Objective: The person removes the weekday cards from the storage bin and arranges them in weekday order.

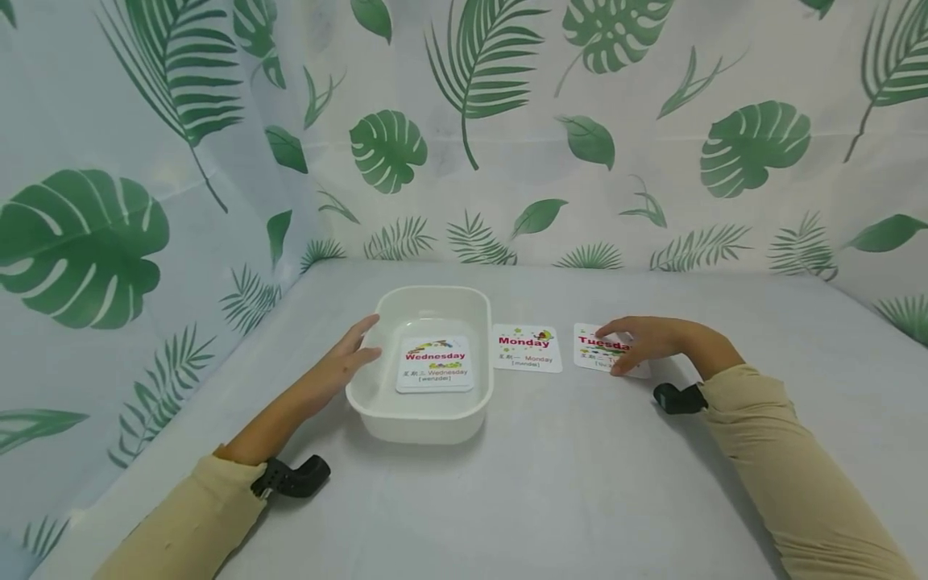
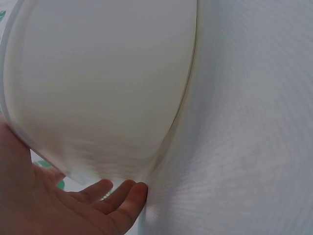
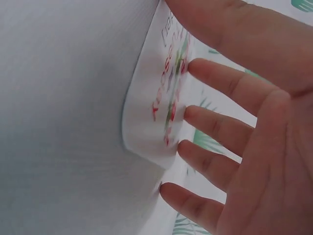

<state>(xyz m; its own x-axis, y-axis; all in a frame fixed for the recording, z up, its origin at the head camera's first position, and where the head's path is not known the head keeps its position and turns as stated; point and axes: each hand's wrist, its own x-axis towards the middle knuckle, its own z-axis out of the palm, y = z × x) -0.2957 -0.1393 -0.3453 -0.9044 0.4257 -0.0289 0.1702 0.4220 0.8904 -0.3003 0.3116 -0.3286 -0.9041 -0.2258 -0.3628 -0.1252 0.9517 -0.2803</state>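
A white plastic basin (image 1: pixel 420 427) stands left of the middle of the table, with the Wednesday card (image 1: pixel 435 377) lying face up inside it. My left hand (image 1: pixel 335 364) holds the basin's left side, thumb over the rim and fingers along the outer wall. In the left wrist view, those fingers (image 2: pixel 128 208) lie against the basin wall (image 2: pixel 102 88). To the right of the basin lies the Monday card (image 1: pixel 527 360). My right hand (image 1: pixel 656 338) rests on the Tuesday card (image 1: pixel 590 342), covering its right part; its fingers (image 3: pixel 215 127) are spread, tips at the card (image 3: pixel 151 98).
The light table (image 1: pixel 551 483) carries the basin and the cards. A leaf-printed curtain (image 1: pixel 507 185) rises at the back and the left side. A black wrist camera (image 1: pixel 290 479) is strapped to the left wrist, another camera (image 1: pixel 677 398) to the right.
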